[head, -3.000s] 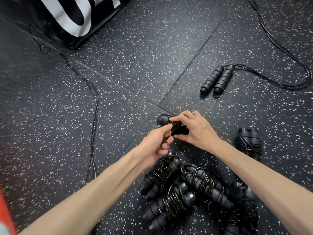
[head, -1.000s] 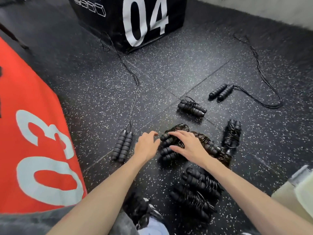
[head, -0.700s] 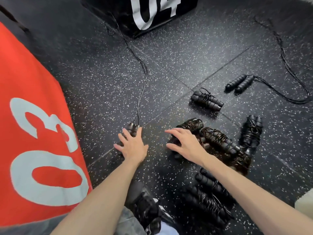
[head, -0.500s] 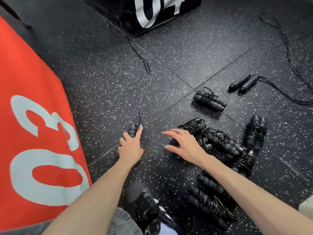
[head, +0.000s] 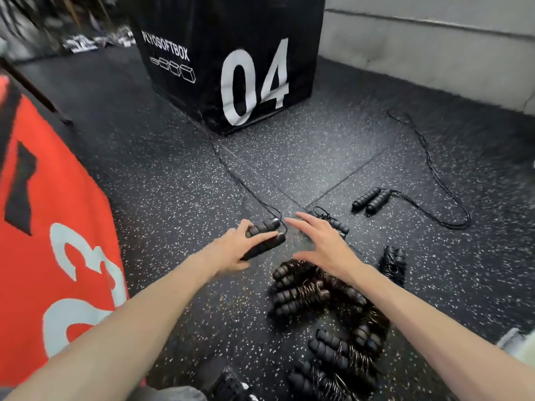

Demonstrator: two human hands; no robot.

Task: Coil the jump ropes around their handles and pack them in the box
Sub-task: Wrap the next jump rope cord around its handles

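Observation:
My left hand [head: 233, 248] grips the two black handles [head: 266, 237] of an uncoiled jump rope, lifted off the floor. Its thin black rope [head: 231, 175] trails away toward the black box. My right hand [head: 321, 243] hovers just to the right of the handles, fingers spread and holding nothing. Several coiled jump ropes [head: 307, 293] lie in a pile below my right hand. One more coiled rope [head: 333, 222] lies partly hidden behind my right hand. Another uncoiled rope's handles [head: 372, 199] lie further right, its cord [head: 445, 195] looping across the floor.
A black plyo box marked 04 [head: 231, 62] stands ahead. A red box marked 03 [head: 52, 250] fills the left side. A grey wall [head: 434, 44] runs along the back right. A pale object [head: 521, 347] shows at the right edge. My shoe [head: 223, 380] is near the bottom.
My left hand has closed round the loose rope's two handles and lifted them off the floor. My right hand left the coiled pile and rose toward the handles. The view tilted up.

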